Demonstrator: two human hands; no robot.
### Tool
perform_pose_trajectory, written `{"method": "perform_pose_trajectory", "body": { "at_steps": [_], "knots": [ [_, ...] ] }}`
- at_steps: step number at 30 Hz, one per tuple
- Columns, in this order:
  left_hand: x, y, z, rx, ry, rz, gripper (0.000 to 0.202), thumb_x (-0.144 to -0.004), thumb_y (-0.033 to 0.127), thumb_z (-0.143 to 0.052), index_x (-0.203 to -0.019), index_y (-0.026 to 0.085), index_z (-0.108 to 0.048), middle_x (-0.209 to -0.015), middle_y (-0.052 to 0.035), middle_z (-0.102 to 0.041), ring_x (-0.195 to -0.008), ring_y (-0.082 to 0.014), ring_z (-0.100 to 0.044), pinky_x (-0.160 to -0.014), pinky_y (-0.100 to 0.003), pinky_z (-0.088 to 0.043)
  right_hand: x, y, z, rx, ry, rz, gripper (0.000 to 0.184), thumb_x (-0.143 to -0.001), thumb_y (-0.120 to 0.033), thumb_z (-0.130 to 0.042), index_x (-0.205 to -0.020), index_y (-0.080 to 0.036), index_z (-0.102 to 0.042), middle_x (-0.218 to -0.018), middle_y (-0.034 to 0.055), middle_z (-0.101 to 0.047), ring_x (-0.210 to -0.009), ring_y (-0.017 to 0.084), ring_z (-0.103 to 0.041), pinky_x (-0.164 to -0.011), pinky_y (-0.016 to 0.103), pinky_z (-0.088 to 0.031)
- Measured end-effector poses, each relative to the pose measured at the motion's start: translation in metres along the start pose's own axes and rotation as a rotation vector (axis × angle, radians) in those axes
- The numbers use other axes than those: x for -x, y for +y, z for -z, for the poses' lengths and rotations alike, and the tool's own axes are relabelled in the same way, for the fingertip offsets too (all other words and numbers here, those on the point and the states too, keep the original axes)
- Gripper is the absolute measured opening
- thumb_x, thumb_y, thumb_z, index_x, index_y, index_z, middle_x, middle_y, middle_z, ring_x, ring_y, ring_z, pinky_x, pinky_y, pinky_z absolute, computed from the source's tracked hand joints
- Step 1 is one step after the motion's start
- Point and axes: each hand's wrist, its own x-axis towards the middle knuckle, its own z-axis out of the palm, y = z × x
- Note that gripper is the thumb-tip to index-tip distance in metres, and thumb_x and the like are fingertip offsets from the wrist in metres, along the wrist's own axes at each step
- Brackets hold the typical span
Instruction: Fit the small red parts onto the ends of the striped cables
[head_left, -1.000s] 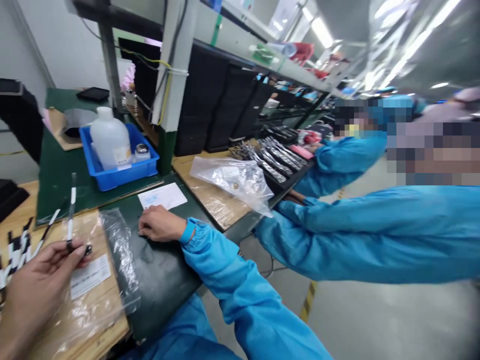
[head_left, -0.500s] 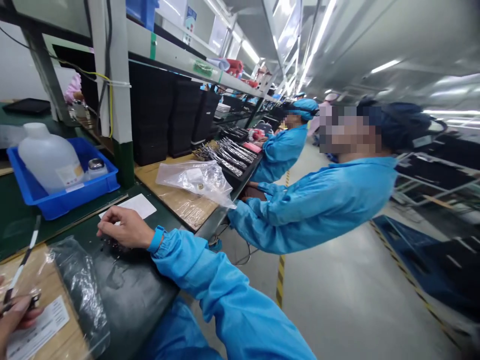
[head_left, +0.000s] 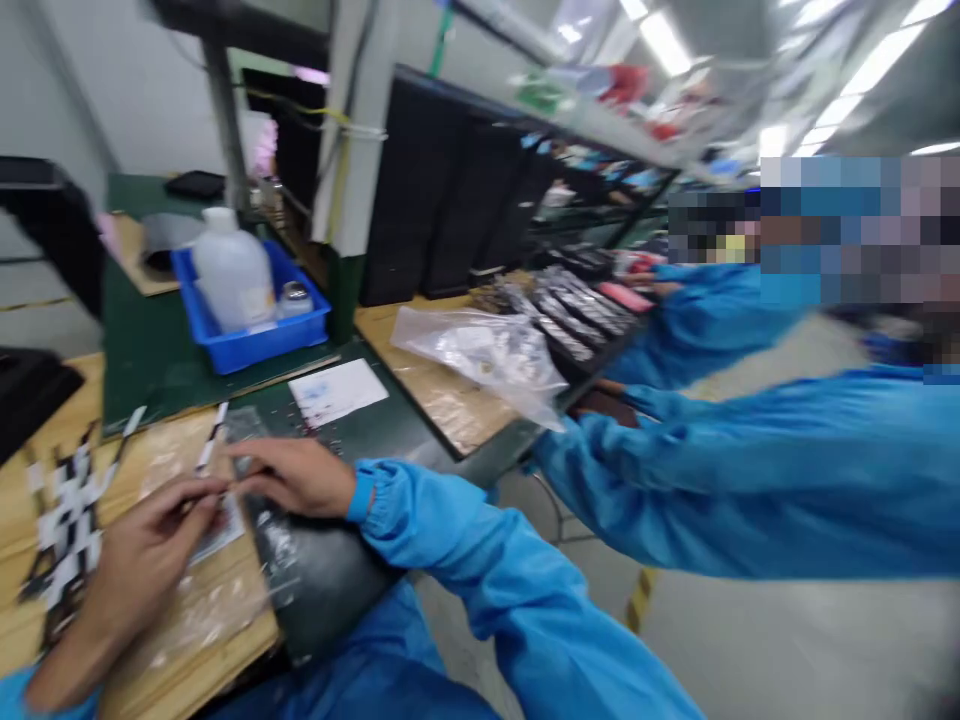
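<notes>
My left hand [head_left: 146, 545] pinches the lower end of a thin black-and-white strip [head_left: 210, 448] that slants up over the wooden bench. My right hand [head_left: 296, 475], in a blue sleeve, reaches over with its fingers drawn together at that same end, touching the left fingertips. Whether it grips the strip is blurred. Both hands hover over a clear plastic bag with a white label [head_left: 217, 530] beside a dark green mat [head_left: 330, 560]. Several more black-and-white strips [head_left: 64, 520] lie at the far left.
A blue tray [head_left: 251, 340] with a white bottle [head_left: 232, 270] stands behind, a white card [head_left: 337, 390] in front of it. A crumpled clear bag [head_left: 487, 355] lies to the right. Co-workers in blue sleeves [head_left: 750, 470] sit close at my right. Black stacked trays [head_left: 435, 220] line the back.
The view swung back left. My right hand left the green mat and came to the left hand at the strip's lower end.
</notes>
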Motion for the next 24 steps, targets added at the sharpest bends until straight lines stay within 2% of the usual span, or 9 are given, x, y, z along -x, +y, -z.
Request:
{"method": "perform_pose_trajectory", "body": {
  "at_steps": [3,8,13,18,24],
  "knots": [
    [-0.002,0.009,-0.001,0.054,-0.063,-0.076,0.028,-0.085,0.048,-0.066,-0.089,0.022,-0.076,-0.085,-0.0056,-0.075,-0.072,-0.021,-0.069,-0.07,-0.03,-0.056,0.0,0.007,-0.007,-0.005,0.086,0.051,0.044,-0.098,-0.03,-0.059,-0.139,-0.019,-0.048,-0.102,0.0062,-0.074,-0.099,0.016,-0.07,-0.094,0.028,-0.052],
    [-0.006,0.014,0.002,0.084,-0.152,-0.155,0.024,-0.094,0.034,-0.057,-0.086,0.018,-0.073,-0.081,-0.0059,-0.071,-0.075,-0.0177,-0.064,-0.071,-0.028,-0.048,-0.001,0.01,-0.009,0.016,0.2,0.188,0.039,-0.097,-0.031,-0.061,-0.134,-0.02,-0.053,-0.101,0.0073,-0.075,-0.093,0.017,-0.072,-0.088,0.028,-0.056],
    [-0.003,0.014,0.003,0.09,-0.162,-0.167,0.022,-0.094,0.031,-0.058,-0.083,0.017,-0.071,-0.079,-0.0039,-0.068,-0.074,-0.016,-0.061,-0.07,-0.027,-0.045,0.001,0.008,-0.009,0.117,0.199,0.21,0.033,-0.097,-0.03,-0.062,-0.128,-0.02,-0.056,-0.103,0.0078,-0.075,-0.092,0.017,-0.072,-0.086,0.029,-0.058],
    [-0.003,0.011,0.004,0.099,-0.193,-0.123,0.026,-0.095,0.034,-0.057,-0.079,0.017,-0.069,-0.074,-0.0021,-0.064,-0.071,-0.0156,-0.058,-0.069,-0.027,-0.043,0.001,0.01,-0.012,0.18,0.204,0.232,0.03,-0.097,-0.029,-0.061,-0.125,-0.02,-0.057,-0.102,0.0078,-0.075,-0.087,0.017,-0.072,-0.082,0.029,-0.058],
    [-0.003,0.01,0.003,0.135,-0.212,-0.102,0.026,-0.094,0.034,-0.056,-0.08,0.016,-0.07,-0.075,-0.0024,-0.066,-0.072,-0.0156,-0.057,-0.068,-0.026,-0.044,0.0,0.007,-0.011,0.236,0.2,0.302,0.02,-0.099,-0.027,-0.058,-0.117,-0.019,-0.06,-0.087,0.0057,-0.073,-0.074,0.016,-0.067,-0.072,0.026,-0.055]
  ]
}}
